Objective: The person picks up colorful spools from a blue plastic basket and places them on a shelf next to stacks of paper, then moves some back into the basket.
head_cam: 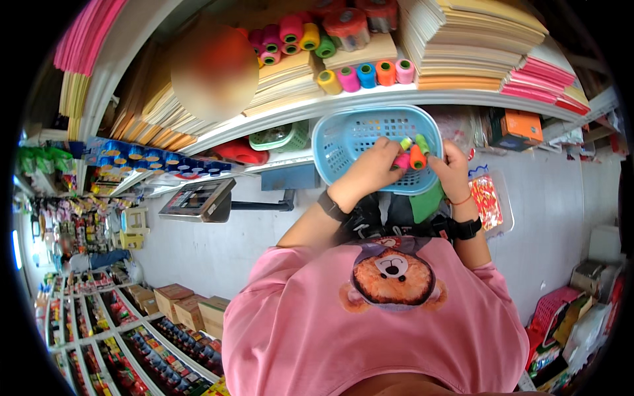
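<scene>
A blue plastic basket (pixel 337 126) rests against the shelf edge before me, with several thread spools at its right side. My left hand (pixel 376 161) reaches into it, its fingers at a pink thread spool (pixel 401 161). Beside that lie an orange thread spool (pixel 417 157) and a green thread spool (pixel 422 142). My right hand (pixel 450 171) is at the basket's right rim, thumb and fingertips close to the green and orange spools; whether it grips one cannot be told. A piece of green material (pixel 426 203) hangs below the basket.
Above the basket, a row of thread spools (pixel 366 75) stands on the shelf edge (pixel 297 109) beside stacked paper envelopes (pixel 465 49). A scale display (pixel 198 199) juts out at the left. A clear tray with red and yellow packets (pixel 487 203) lies right. A person is far left.
</scene>
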`<state>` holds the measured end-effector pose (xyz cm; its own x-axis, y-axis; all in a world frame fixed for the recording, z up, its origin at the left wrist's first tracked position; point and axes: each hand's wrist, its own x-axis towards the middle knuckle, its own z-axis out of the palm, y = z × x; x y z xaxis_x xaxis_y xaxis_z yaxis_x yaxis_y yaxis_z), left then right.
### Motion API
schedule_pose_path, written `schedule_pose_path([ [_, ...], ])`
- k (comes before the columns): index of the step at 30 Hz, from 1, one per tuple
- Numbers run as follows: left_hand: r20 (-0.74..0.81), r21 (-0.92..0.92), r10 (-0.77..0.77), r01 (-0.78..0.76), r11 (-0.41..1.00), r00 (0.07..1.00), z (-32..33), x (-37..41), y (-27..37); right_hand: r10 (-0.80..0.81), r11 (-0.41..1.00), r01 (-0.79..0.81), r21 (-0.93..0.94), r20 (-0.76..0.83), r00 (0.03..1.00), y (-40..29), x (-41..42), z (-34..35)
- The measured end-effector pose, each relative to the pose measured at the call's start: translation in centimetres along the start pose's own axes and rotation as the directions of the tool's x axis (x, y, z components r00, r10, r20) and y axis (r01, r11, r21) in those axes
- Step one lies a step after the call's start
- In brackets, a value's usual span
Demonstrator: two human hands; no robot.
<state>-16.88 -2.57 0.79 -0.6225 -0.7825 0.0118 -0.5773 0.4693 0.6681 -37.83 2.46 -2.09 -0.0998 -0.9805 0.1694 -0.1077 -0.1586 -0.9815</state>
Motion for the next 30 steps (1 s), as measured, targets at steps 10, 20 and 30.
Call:
schedule_pose_path([
  [10,-0.122,0.015,0.198,-0.197,0.98,0.973,-2.7,-0.6,0.1,0.036,0.989,-0.027,0.149,-0.062,0.997,0.4,0.0,0.1],
  [20,-0.442,-0.012,0.109,-0.128,0.992,0.89,-12.7,-2.2,1.7,0.054,0.975,-0.04,0.219,-0.06,0.997,0.5,-0.1,-0.4],
  [30,-0.699,0.71,0.633,0.223,0.668,0.332,-22.8,3.2,-1.5,0.078,0.96,-0.062,0.273,-0.048,0.996,0.4,-0.1,-0.9],
])
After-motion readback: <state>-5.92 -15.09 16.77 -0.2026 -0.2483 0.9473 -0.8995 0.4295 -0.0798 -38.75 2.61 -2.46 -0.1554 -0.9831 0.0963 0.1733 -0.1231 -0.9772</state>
